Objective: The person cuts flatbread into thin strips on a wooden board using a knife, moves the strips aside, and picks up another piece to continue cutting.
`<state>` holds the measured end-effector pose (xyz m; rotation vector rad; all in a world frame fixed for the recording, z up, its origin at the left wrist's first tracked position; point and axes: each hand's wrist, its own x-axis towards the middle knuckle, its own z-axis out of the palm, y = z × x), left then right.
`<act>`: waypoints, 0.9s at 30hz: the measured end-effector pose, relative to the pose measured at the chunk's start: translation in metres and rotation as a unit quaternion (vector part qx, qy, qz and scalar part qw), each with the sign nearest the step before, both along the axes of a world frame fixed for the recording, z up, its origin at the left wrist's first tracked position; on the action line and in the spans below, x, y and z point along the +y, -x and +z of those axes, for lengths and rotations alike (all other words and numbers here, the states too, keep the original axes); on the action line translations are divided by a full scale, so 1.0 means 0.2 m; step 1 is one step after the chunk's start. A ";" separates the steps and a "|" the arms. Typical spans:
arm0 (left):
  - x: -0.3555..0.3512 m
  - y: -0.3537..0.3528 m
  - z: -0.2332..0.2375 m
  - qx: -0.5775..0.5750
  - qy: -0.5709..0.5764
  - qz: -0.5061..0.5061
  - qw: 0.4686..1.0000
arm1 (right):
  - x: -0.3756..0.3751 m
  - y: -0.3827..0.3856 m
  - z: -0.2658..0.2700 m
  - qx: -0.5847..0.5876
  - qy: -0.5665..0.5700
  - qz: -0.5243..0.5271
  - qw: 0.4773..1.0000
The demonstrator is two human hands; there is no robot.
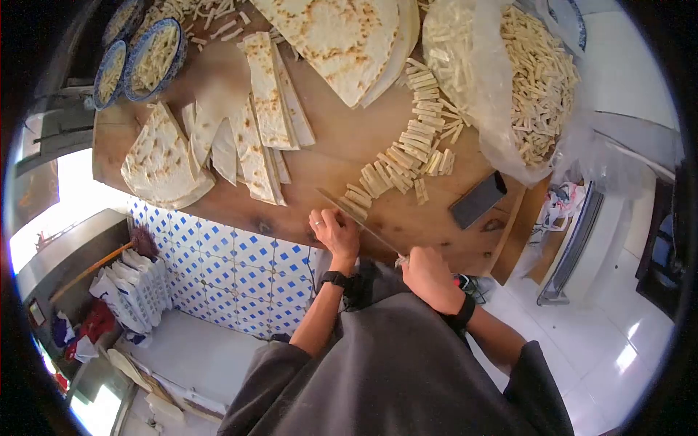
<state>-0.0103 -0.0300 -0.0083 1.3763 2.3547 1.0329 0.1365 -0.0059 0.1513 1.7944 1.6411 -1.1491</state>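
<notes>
My right hand (pixel 432 277) is wrapped around the handle of a knife (pixel 374 232), whose long thin blade points away to the left over the board's near edge. Close to the blade's left side is my left hand (pixel 336 234), with its fingers curled down and pressed together; whatever lies under them is hidden. Just past the blade, cut flatbread sticks (pixel 392 168) form a curved row of small bundles. Left of the row lie long flatbread strips (pixel 267 94) and a wedge of flatbread (pixel 161 161).
Large folded flatbreads (pixel 338 47) lie at the back of the wooden board (pixel 334 138). A clear plastic bag (pixel 483 94) full of cut sticks stands right, near a dark phone (pixel 478 200). Blue-patterned bowls (pixel 154 59) hold pieces at the far left.
</notes>
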 end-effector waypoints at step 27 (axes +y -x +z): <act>0.01 0.01 -0.03 0.024 -0.026 0.000 0.999 | -0.04 0.07 -0.28 0.113 -0.169 -0.033 0.978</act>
